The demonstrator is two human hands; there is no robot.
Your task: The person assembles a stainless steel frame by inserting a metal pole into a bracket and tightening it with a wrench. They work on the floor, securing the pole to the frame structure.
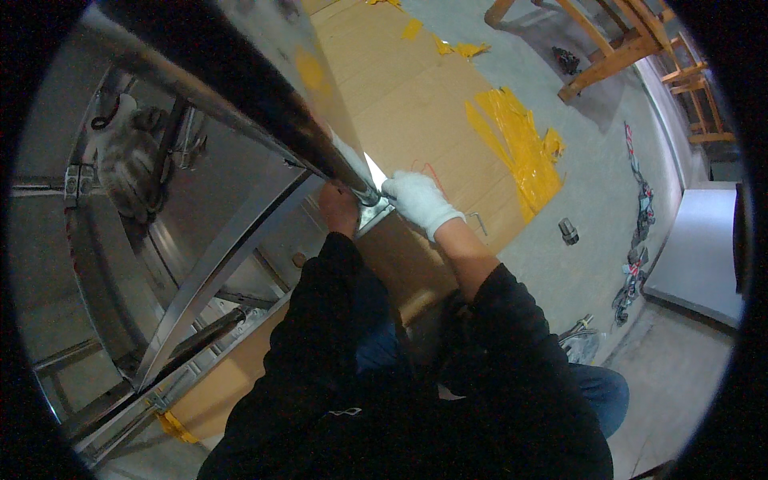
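Through the head view I've got the dark metal tube [316, 140] slanting down from the upper left, its lower end at the bright metal corner [374, 214] between my hands. My gloved right hand [422, 202] is curled, thumb and forefinger drawn close at the tube's end; whether they're pinching anything, I can't tell. My bare left hand [340, 210] sits just across, its fingers hidden, so I can't call its grip. Best technique here, I'd judge: steady the frame with the left, make small moves with the right, keep fingertips off that edge, and mind the cardboard [400, 96] alongside.
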